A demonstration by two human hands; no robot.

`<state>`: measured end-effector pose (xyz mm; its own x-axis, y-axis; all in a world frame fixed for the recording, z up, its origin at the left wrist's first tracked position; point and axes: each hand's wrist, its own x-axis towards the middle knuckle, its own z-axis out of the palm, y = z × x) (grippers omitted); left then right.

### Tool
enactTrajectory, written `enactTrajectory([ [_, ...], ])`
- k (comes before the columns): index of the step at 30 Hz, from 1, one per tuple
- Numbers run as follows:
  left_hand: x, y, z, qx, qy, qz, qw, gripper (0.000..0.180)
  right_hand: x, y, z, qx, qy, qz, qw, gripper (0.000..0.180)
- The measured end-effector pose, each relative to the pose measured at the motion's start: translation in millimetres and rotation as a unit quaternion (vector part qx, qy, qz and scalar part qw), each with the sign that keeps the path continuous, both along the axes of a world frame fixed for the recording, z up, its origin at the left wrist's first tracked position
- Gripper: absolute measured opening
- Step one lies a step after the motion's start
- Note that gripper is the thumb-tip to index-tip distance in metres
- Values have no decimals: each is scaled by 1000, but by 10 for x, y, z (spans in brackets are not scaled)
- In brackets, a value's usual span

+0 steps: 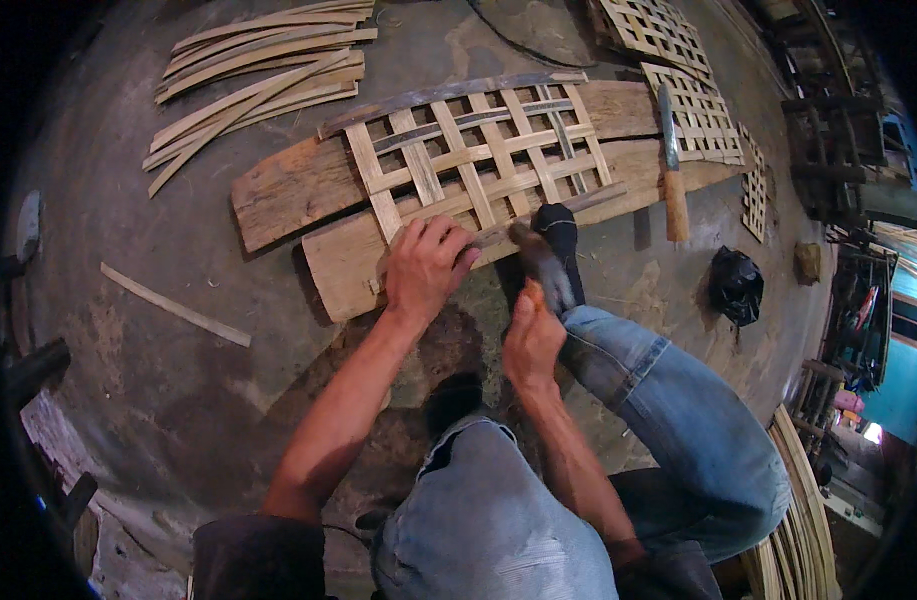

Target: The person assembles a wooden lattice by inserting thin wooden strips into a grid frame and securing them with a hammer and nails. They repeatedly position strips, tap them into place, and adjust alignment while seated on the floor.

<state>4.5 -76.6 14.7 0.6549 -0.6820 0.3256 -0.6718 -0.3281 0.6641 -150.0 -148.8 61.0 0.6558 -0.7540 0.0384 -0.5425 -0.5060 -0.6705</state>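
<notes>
A woven lattice panel of flat pale strips (473,165), with a few dark strips worked in, lies across two thick wooden planks (343,262). My left hand (428,265) is closed on the panel's near edge, its fingers bent over the edge strip. In my right hand (534,340) is a tool with an orange handle and a dark grey head (546,272), smeared by motion. Its head is close to the panel's near edge, right of my left hand. Beside it, my foot in a dark sock (556,228) is at the planks' near edge.
A wooden-handled knife (673,195) rests across the planks' right end. Several finished lattice panels (693,110) lie at the far right. Loose strips (263,55) are piled at the far left, and one single strip (176,305) lies nearer. A black plastic bag (735,287) sits on the right.
</notes>
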Motion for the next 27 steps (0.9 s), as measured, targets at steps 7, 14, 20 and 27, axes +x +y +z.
enactTrajectory([
  [7, 46, 42, 57, 27, -1, -10, 1000, 18, -43, 72, -55, -64, -66, 15, 996, 36],
  [14, 12, 54, 48, 40, -9, -7, 999, 19, 71, -118, 572, 20, 10, -48, 999, 27],
  [20, 21, 27, -34, 39, 19, -17, 999, 21, 85, -240, 379, -5, -24, -27, 999, 32],
  [27, -22, -107, -53, 12, -27, 1, 1000, 23, -4, -307, 181, 63, -57, -82, 993, 39],
])
